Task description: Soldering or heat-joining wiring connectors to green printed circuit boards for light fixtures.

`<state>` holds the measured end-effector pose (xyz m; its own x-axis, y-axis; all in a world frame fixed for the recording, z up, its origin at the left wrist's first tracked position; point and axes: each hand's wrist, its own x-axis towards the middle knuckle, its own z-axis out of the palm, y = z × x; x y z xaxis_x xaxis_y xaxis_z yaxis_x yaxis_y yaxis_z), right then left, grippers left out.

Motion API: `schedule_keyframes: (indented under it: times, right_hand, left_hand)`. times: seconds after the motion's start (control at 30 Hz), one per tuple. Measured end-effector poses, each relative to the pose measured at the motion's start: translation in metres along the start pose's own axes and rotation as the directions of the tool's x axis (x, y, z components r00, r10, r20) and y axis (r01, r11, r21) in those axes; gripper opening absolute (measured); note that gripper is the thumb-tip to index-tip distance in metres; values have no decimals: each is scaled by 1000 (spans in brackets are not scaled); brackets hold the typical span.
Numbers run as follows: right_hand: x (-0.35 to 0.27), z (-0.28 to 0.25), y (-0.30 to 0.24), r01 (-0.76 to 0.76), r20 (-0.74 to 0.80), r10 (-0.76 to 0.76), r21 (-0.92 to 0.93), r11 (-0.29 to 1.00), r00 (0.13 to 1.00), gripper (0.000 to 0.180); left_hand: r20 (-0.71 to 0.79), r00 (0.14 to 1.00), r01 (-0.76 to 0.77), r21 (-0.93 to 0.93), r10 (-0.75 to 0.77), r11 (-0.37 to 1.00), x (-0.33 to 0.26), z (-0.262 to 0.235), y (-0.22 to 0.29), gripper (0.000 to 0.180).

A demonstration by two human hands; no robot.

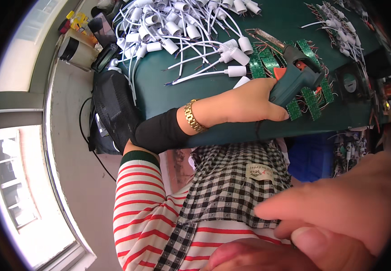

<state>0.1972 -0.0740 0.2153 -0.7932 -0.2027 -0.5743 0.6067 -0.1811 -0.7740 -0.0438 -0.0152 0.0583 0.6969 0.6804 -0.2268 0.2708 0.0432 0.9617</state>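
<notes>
My left hand is wrapped round the handle of a dark green soldering gun with an orange trigger. The gun's metal tip points toward the far left, over the tabletop. Under and around it are several green circuit boards with thin wires. Close to the camera and somewhat blurred, my right hand is raised at the lower right. Its forefinger stretches out, apart from the thumb, and nothing shows in it. White lamp sockets with white cables lie just left of the boards.
A large heap of white sockets covers the far side of the green table. A black mesh bag and a lidded jar stand at the left, by the window. More wired parts lie far right, near a blue bin.
</notes>
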Motion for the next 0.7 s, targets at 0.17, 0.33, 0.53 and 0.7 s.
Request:
schedule_keyframes:
  times: [0.17, 0.33, 0.53, 0.7]
  right_hand:
    - [0, -11, 6, -23, 81, 20, 34, 999, 997, 46]
    - [53, 19, -51, 4, -426, -225, -461, 888, 876, 25]
    - [125, -6, 68, -78, -731, -562, -633, 770, 387, 22]
    - [141, -33, 119, 423, -971, -179, -98, 901, 157, 32]
  left_hand:
    - [-7, 1000, -27, 34, 27, 999, 13, -4, -6, 47]
    - [30, 999, -29, -105, 33, 994, 3, -1, 4, 42]
    - [3, 991, -131, 29, 131, 991, 21, -3, -12, 41]
    - [-82, 996, -31, 48, 35, 998, 14, -10, 8, 43]
